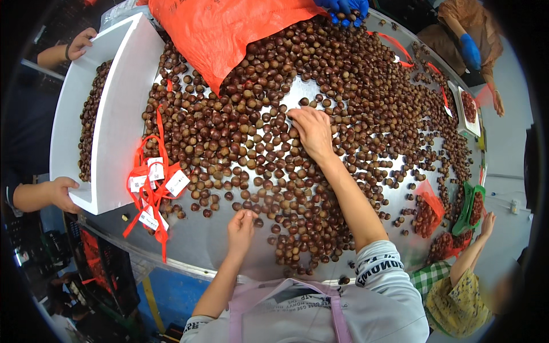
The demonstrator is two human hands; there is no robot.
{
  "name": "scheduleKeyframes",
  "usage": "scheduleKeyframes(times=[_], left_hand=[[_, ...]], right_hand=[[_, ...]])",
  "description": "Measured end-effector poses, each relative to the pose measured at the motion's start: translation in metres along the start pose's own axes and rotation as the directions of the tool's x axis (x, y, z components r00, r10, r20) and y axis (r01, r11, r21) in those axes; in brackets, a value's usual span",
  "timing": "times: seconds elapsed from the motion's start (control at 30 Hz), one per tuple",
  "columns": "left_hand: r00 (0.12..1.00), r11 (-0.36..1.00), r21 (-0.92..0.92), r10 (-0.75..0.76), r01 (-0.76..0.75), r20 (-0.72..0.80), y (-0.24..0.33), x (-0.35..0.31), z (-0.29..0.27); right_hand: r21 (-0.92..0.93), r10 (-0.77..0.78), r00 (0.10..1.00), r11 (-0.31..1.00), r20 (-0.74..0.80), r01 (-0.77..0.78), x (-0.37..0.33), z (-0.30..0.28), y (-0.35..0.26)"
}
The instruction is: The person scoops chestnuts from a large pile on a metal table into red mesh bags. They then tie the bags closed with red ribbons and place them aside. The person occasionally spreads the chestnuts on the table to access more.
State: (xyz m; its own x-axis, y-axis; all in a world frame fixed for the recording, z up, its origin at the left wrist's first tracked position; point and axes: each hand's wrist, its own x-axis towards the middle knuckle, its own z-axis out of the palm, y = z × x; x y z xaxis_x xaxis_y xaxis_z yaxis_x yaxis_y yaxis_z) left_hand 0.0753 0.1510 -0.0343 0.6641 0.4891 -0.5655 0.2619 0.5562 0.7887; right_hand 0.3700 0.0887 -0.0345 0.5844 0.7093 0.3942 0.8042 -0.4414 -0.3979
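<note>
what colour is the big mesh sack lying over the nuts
Orange-red, the big mesh sack, clearest in the head view.

Your clear path is the bare table (189, 243) strip below the chestnuts (320, 114); the red ties (150, 188) block its left.

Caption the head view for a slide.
Right hand spread on brown nuts covering a metal table; left hand picks at the near edge.

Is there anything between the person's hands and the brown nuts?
Nothing visible. The right hand lies flat on the nuts mid-table, and the left hand touches nuts at the near edge of the pile. The red ties lie off to the left.
</note>
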Motion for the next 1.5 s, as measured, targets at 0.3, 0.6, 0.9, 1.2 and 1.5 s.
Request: scheduleKeyframes(times=[0.3, 0.6, 0.9, 1.2, 1.5], left_hand=[[0.999, 0.999, 0.005, 0.054, -0.054, 0.005, -0.004, -0.001, 0.0], [0.999, 0.999, 0.026, 0.042, -0.043, 0.027, 0.001, -0.007, 0.008], [0.931, 0.568, -0.753, -0.065, 0.331, 0.36, 0.051, -0.003, 0.023], [0.466, 0.508, 0.28, 0.861, -0.815, -0.204, 0.271, 0.039, -0.105], [0.184, -0.2, 0.863, 0.931, -0.464, 0.315, 0.264, 0.074, -0.081]], right_hand=[[-0.046, 0.04, 0.999, 0.998, -0.035, -0.042, -0.097, -0.05, -0.027], [-0.085, 0.265, 0.962, 0.959, -0.071, -0.27, -0.147, -0.087, -0.038], [0.313, 0.359, 0.932, 0.88, 0.056, -0.358, -0.154, -0.067, -0.093], [0.285, 0.366, 0.929, 0.885, 0.063, -0.368, -0.161, -0.064, -0.087], [0.202, 0.326, 0.944, 0.923, 0.046, -0.328, -0.157, -0.056, -0.09]])
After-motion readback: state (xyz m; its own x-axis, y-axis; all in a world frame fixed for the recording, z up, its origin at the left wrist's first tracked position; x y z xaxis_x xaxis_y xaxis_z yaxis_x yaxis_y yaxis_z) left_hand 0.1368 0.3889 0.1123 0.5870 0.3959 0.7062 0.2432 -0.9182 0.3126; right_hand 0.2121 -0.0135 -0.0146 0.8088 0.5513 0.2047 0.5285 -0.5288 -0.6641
